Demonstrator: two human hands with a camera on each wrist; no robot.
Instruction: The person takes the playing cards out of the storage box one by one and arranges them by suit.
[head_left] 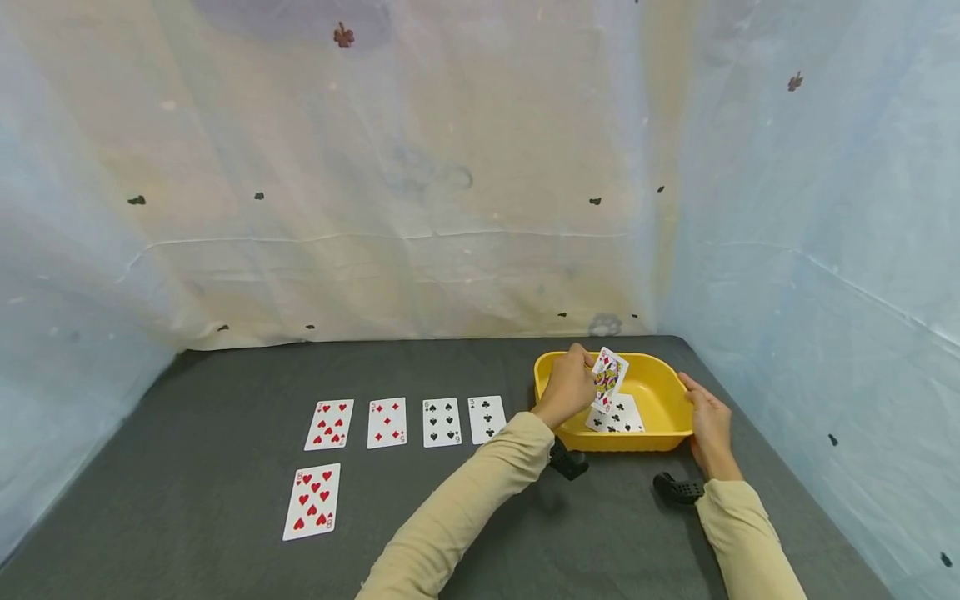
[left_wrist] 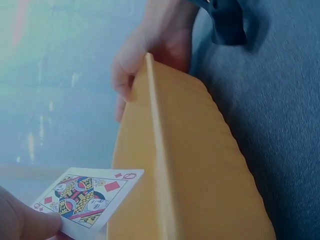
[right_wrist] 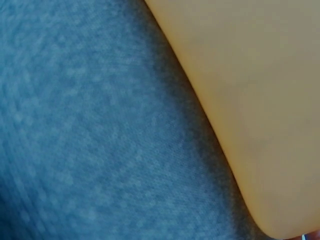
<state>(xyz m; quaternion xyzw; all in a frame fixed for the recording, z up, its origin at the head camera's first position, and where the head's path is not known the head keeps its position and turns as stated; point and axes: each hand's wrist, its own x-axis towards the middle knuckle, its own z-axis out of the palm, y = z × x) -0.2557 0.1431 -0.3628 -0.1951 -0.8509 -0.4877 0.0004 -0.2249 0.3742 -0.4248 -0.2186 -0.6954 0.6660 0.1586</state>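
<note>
Over the left half of the yellow plastic basin (head_left: 663, 400), my left hand (head_left: 568, 386) pinches a queen of diamonds playing card (left_wrist: 82, 200) by its edge, thumb on its face in the left wrist view. A clubs card (head_left: 624, 414) lies face up in the basin, partly overlapped by the queen in the head view. My right hand (head_left: 708, 423) grips the basin's right end, thumb at the rim and the other fingers partly hidden by the wall. The right wrist view shows mostly the basin's outer wall (right_wrist: 270, 110).
Left of the basin, face-up cards lie in a row on the dark grey cloth (head_left: 187, 492): a seven of hearts (head_left: 329, 424), five of diamonds (head_left: 387, 422), six of spades (head_left: 442, 422) and clubs card (head_left: 487, 417). An eight of hearts (head_left: 312, 502) lies nearer. Pale sheeting (head_left: 420, 167) hangs behind.
</note>
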